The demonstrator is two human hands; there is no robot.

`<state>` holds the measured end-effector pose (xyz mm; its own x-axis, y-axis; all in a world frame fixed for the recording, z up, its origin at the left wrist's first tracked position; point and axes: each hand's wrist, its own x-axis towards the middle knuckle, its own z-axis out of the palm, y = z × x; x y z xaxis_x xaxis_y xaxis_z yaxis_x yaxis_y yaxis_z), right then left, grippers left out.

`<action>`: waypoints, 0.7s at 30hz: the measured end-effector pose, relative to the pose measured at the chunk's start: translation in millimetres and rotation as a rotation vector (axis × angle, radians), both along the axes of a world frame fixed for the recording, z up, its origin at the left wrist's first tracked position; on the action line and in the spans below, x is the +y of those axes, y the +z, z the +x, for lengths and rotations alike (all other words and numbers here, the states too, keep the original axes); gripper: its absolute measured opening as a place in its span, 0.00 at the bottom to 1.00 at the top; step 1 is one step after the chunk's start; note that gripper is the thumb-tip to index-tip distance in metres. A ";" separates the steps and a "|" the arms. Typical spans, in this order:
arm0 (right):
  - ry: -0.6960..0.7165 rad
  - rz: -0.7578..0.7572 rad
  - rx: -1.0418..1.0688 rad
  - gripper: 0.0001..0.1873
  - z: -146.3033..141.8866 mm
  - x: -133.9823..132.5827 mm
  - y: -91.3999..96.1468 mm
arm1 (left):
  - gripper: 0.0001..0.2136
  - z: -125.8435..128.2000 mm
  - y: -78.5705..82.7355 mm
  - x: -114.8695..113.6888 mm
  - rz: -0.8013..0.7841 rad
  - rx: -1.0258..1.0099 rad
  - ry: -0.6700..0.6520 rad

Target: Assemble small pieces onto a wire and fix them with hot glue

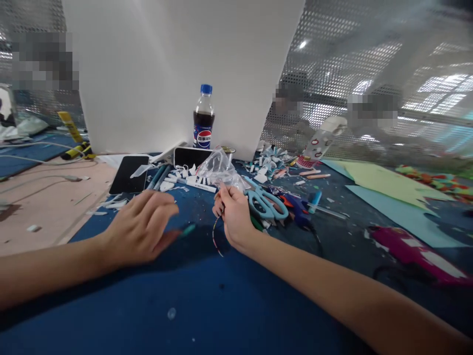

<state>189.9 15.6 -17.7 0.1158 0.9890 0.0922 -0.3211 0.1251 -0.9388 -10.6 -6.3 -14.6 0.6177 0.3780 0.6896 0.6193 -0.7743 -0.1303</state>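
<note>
My right hand (236,214) is closed in a pinch on a thin multicoloured striped strand (215,236), possibly a cord or a string of tiny beads. The strand hangs in a curve from my fingers toward the blue table. My left hand (146,224) hovers over the table to the left, slightly blurred, its fingers bent and its thumb apart from them. Just past the thumb tip is a small teal piece (188,230); whether the thumb touches it I cannot tell. Light-blue scissors (264,201) lie right beside my right hand.
Behind my hands are a cola bottle (204,118), a clear plastic bag (220,167), a white marker (201,184) and a phone (129,175). Scraps surround them. Rightward lie a blue glue gun (297,209), coloured sheets (388,182) and a magenta tool (417,251). People sit beyond the panel.
</note>
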 end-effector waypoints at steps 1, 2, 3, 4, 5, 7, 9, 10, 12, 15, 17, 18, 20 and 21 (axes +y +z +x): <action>0.005 0.006 -0.001 0.17 -0.4 0.2 -0.5 | 0.08 4.8 4.3 5.4 0.011 0.065 0.064; 0.010 0.012 -0.003 0.17 -0.8 0.3 -0.9 | 0.09 9.5 7.9 10.4 0.014 0.137 0.134; 0.017 0.018 -0.005 0.17 -1.1 0.3 -1.3 | 0.10 14.0 10.6 14.9 0.007 0.204 0.197; 0.025 0.025 -0.009 0.17 -1.4 0.2 -1.6 | 0.10 18.3 12.5 19.0 -0.017 0.254 0.247; 0.029 0.031 -0.013 0.17 -1.5 0.2 -1.8 | 0.11 22.6 13.7 22.5 -0.044 0.290 0.262; 0.031 0.042 -0.021 0.16 -1.6 0.2 -2.3 | 0.12 31.4 15.0 29.0 -0.127 0.351 0.312; 0.021 0.048 -0.027 0.16 -1.5 0.4 -3.0 | 0.14 41.2 16.1 35.7 -0.221 0.396 0.355; 0.016 0.050 -0.029 0.16 -1.4 0.6 -3.4 | 0.14 46.3 16.8 39.3 -0.236 0.407 0.356; 0.003 0.055 -0.031 0.16 -1.3 0.9 -4.4 | 0.14 56.1 17.9 46.5 -0.253 0.424 0.344; -0.008 0.061 -0.034 0.16 -1.2 1.2 -6.0 | 0.12 66.9 17.7 56.0 -0.291 0.467 0.337; -0.004 0.066 -0.035 0.15 -1.2 1.5 -7.0 | 0.10 70.5 16.0 60.3 -0.316 0.498 0.326; -0.004 0.067 -0.034 0.15 -1.3 1.8 -7.4 | 0.09 71.3 14.9 61.8 -0.324 0.506 0.325; -0.001 0.070 -0.032 0.16 -1.4 2.4 -7.9 | 0.09 71.3 12.8 63.4 -0.336 0.514 0.321; 0.004 0.072 -0.032 0.16 -1.4 2.7 -8.0 | 0.10 70.8 12.0 63.7 -0.341 0.512 0.320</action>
<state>188.5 18.3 -25.7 0.1074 0.9802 0.1664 -0.2921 0.1911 -0.9371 60.2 57.3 -2.6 0.6558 0.7397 0.1511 0.7494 -0.6135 -0.2491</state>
